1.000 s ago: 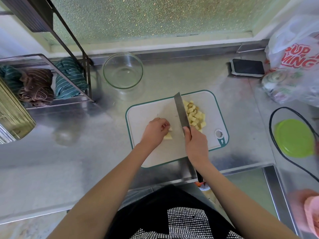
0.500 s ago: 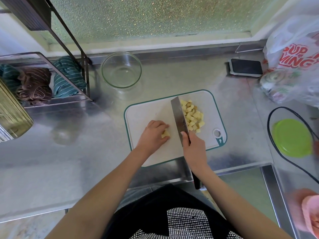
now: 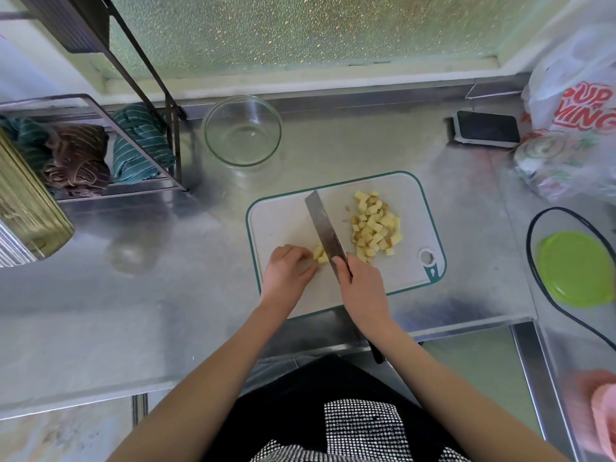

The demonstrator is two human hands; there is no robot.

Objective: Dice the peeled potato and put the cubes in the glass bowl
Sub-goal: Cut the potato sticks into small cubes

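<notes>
On the cutting board [image 3: 283,218], the left hand [image 3: 286,273] pinches the potato piece [image 3: 320,254] while the right hand [image 3: 361,288] grips the knife [image 3: 325,228] (cubes [image 3: 375,226] heaped beside it).

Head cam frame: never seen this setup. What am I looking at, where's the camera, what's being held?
No robot here: a person works with bare hands, and the single camera sits on their head, looking forward and down. On the steel counter lies a cutting board with a pile of potato cubes. The right hand grips a cleaver. The left hand holds the last potato piece beside the blade. The glass bowl behind the board looks empty. A phone lies far right.
</notes>
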